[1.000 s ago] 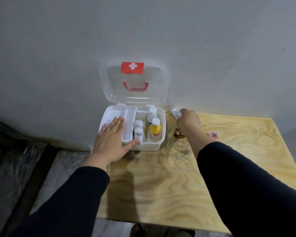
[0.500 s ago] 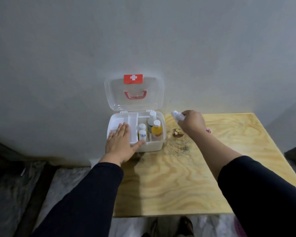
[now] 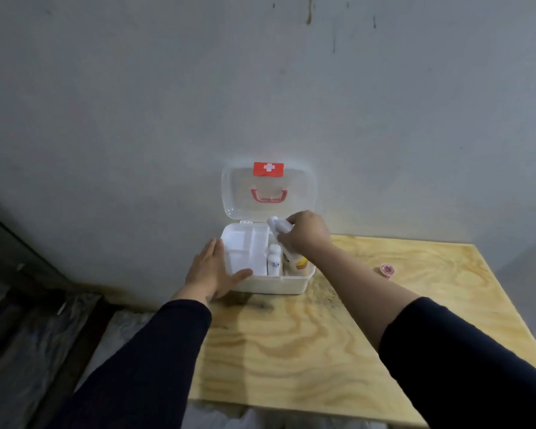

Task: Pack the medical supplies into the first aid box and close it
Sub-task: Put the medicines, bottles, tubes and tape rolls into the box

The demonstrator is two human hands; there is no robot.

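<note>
The first aid box (image 3: 270, 284) is white and sits at the back left part of the wooden table (image 3: 322, 351), right by the wall. Its clear lid (image 3: 235, 193) stands up against the wall, with a red handle (image 3: 269, 195) and a red tag with a white cross (image 3: 268, 169).

On the left side of the box lies a white tray (image 3: 245, 250) with little walls in it. On the right side stand two small white bottles (image 3: 274, 260), one behind the other. Next to them is a bottle with a yellow label (image 3: 300, 263), half hidden by the right hand.

The right hand (image 3: 304, 238) is over the right side of the box. Its fingers (image 3: 283, 239) are wrapped tight around a small white bottle (image 3: 276, 223), which tips toward the lid, up above the other bottles.

The left hand (image 3: 209, 272) lies flat on the left side of the box, fingers loose and holding nothing. The thumb rests on the front rim.

A small pink round thing (image 3: 387, 270) lies alone on the table, well away to the right of the box. The box is near the left edge of the table. The front and right parts of the table have lots of bare wood.
</note>
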